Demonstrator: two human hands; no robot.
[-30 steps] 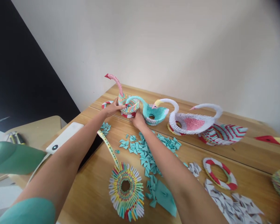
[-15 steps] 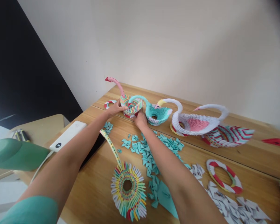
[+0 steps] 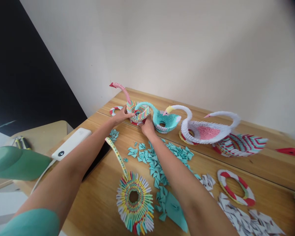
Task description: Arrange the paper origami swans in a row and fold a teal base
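At the back of the table, both my hands grip a multicoloured paper swan (image 3: 131, 107) with a pink neck and red beak. My left hand (image 3: 122, 115) closes on its left front side, thumb along the rim. Low on the right side, my right hand (image 3: 147, 126) holds the body, its fingertips partly hidden. A turquoise paper swan (image 3: 168, 122) stands just right of it, its neck arching over the held swan. In front, a striped yellow, white and green paper swan (image 3: 135, 203) lies with its long yellow neck pointing away.
White swans (image 3: 206, 131) and a striped paper body (image 3: 243, 146) line the back right. Turquoise folded pieces (image 3: 159, 164), white pieces (image 3: 245, 216) and a red-and-white ring (image 3: 236, 187) cover the front. A power bank (image 3: 72, 143) and green bottle (image 3: 19, 163) sit left, a wall behind.
Both hands stay on the pink-necked swan with almost no movement. The view has shifted very slightly.
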